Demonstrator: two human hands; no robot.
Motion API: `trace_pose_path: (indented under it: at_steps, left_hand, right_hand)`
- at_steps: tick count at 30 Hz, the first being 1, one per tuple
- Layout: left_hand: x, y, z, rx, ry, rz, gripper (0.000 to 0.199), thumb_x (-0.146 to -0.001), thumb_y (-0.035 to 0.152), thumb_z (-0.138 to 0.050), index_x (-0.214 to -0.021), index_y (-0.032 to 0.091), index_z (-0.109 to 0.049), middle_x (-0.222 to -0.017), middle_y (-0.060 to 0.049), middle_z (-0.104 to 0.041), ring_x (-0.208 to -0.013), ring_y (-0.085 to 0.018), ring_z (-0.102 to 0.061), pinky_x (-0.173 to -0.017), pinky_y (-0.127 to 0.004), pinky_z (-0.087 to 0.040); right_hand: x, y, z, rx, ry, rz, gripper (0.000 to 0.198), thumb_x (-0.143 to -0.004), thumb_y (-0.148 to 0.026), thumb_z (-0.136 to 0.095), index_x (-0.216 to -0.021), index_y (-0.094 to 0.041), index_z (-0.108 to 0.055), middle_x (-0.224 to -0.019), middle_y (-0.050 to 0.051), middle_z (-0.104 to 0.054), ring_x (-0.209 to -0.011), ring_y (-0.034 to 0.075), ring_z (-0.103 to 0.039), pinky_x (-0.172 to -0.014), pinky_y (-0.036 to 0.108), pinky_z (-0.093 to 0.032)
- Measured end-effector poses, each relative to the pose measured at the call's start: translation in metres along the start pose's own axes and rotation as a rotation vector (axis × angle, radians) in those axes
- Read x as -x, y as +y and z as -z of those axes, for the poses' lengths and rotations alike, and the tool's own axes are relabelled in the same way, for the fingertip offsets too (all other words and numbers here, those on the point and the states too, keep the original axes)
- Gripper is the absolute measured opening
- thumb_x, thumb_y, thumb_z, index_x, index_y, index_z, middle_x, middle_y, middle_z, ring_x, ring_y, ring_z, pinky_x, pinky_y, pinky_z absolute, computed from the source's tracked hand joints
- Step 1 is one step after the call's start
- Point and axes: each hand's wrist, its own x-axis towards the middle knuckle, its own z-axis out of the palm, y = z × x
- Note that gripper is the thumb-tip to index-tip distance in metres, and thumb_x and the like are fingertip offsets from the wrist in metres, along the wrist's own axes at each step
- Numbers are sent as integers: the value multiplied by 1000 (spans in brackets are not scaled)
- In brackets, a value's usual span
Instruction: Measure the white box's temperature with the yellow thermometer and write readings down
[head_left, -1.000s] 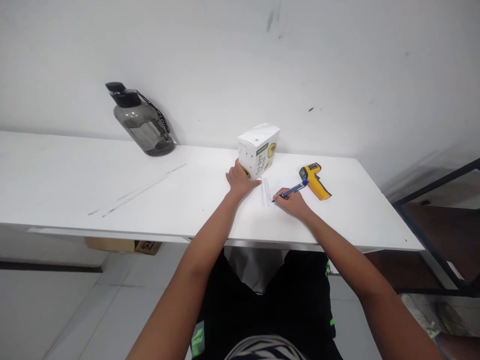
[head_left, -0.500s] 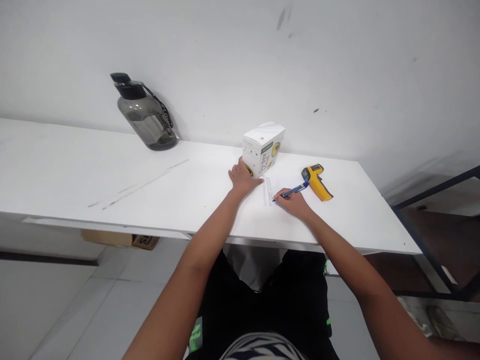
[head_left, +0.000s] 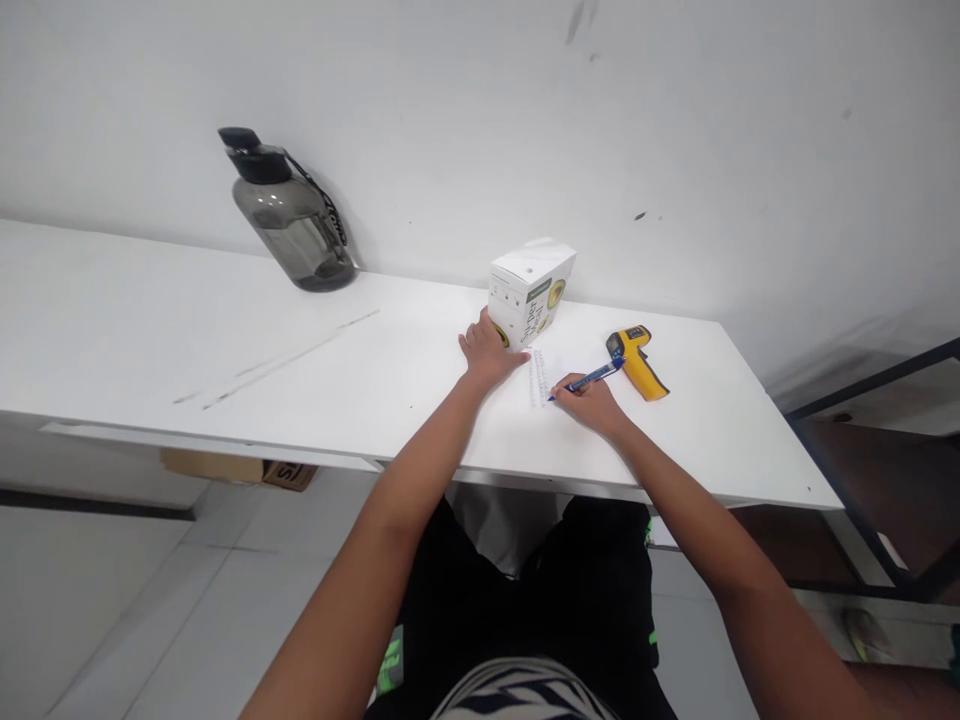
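Observation:
My right hand [head_left: 589, 403] is closed around a blue pen [head_left: 596, 376], its tip down on a white sheet with lines of handwriting [head_left: 538, 378]. The sheet's edges hardly stand out from the white table. My left hand [head_left: 489, 352] lies with fingers spread, thumb pointing toward the writing, against the lower front of a white box [head_left: 514, 300]. Green print and avocado pictures mark the box, which stands upright near the wall. Just right of the pen lies a yellow and black infrared thermometer [head_left: 641, 365].
A grey see-through water bottle [head_left: 292, 225] with a black lid stands at the left by the wall. The white table [head_left: 300, 400] has dark streaks. Under it lies a cardboard box [head_left: 240, 468]. A dark metal frame [head_left: 870, 385] stands beyond the table's right end.
The view has shifted slightly. My right hand still has the pen on the sheet, with its tip only a little displaced. My left hand keeps its place by the box.

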Motion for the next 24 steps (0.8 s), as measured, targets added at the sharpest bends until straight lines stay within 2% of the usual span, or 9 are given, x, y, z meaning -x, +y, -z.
trace_pose_path:
  at_steps: [12,24]
  left_hand:
    - [0,0,0,0,2,-3,116,-56,50,-80,-145,25,-10,-144,-18,-44,-143,-37,-29,-117,-53,-13]
    - [1,1,0,-1,5,-10,117,-56,48,-80,-146,24,-9,-144,-17,-44,-142,-38,-30,-117,-53,-12]
  right_hand:
    - [0,-1,-1,36,36,6,22,-71,-39,-60,-72,-19,-67,-66,2,-64,-67,18,-56,-63,30,-44]
    - [0,1,0,19,-10,3,22,-70,-38,-61,-73,-18,-69,-70,3,-68,-68,18,-58,-64,30,-44]
